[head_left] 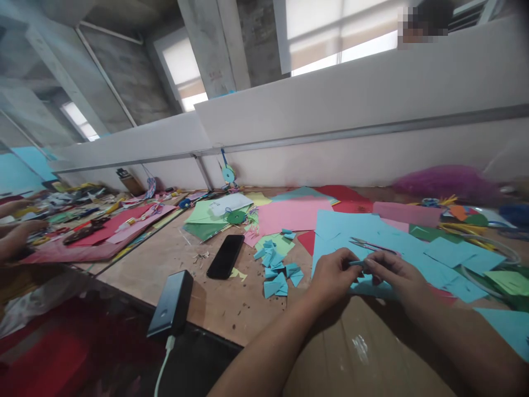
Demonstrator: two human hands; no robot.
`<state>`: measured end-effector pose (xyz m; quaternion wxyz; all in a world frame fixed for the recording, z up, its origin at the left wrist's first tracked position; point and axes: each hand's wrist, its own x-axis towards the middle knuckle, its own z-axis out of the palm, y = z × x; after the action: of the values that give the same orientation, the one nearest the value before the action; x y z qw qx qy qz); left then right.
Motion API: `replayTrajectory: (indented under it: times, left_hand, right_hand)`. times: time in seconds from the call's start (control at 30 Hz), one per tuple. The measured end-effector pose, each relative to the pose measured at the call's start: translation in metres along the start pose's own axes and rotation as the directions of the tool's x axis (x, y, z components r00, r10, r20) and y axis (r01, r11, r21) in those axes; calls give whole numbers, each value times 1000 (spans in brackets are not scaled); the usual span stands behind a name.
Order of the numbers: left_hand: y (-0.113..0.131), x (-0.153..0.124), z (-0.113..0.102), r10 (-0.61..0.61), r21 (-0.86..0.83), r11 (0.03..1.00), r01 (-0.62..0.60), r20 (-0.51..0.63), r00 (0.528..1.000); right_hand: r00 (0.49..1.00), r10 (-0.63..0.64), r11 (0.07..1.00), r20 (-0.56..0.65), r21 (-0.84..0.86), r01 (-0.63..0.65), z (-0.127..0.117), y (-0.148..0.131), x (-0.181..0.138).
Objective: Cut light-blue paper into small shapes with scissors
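Between my two hands is a small piece of blue paper [356,263], pinched by the fingertips of both. My left hand [335,271] grips its left end and my right hand [390,269] its right end; the fingers cover most of it. Beneath and behind them lies a large sheet of blue paper [343,229]. A pair of small scissors [374,246] rests on that sheet just beyond my fingers. Left of my left hand sits a loose heap of small folded blue paper pieces [270,264].
A black phone [225,256] lies left of the heap. A dark power bank [171,303] with a white cable juts over the table's front edge. Pink paper [289,215] and a green disc [236,217] lie behind. Another person's hand [20,237] is at far left.
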<state>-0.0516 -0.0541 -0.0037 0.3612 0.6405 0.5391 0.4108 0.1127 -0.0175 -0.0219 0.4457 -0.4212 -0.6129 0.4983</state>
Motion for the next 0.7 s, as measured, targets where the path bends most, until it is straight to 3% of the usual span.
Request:
replayTrajectory:
  times: [0.17, 0.27, 0.33, 0.43, 0.53, 0.6, 0.7]
  left_hand:
    - [8, 7, -22, 108, 66, 993, -99, -158, 981]
    - [11, 11, -50, 174, 284, 954, -98, -258, 950]
    - [8, 11, -71, 198, 479, 877, -43, -278, 940]
    - [-5, 6, -100, 151, 746, 660, 95, -256, 955]
    - [-21, -2, -116, 80, 876, 466, 127, -185, 979]
    - [-26, -6, -118, 85, 898, 419, 136, -188, 978]
    - [-19, -7, -109, 134, 889, 447, 100, -177, 975]
  right_hand:
    - [999, 42, 997, 20, 57, -43, 6, 4, -1]
    - [1000, 12, 999, 22, 36, -13, 6, 3, -2]
    - [1000, 8, 999, -12, 46, -7, 5, 2, -2]
    - [994, 33, 995, -108, 92, -23, 2, 4, 1]
    - [981, 66, 988, -183, 153, -38, 0, 6, 4]
    - [979, 65, 985, -195, 169, -31, 0, 6, 6]
    - [979, 37, 989, -199, 150, -7, 2, 3, 6]
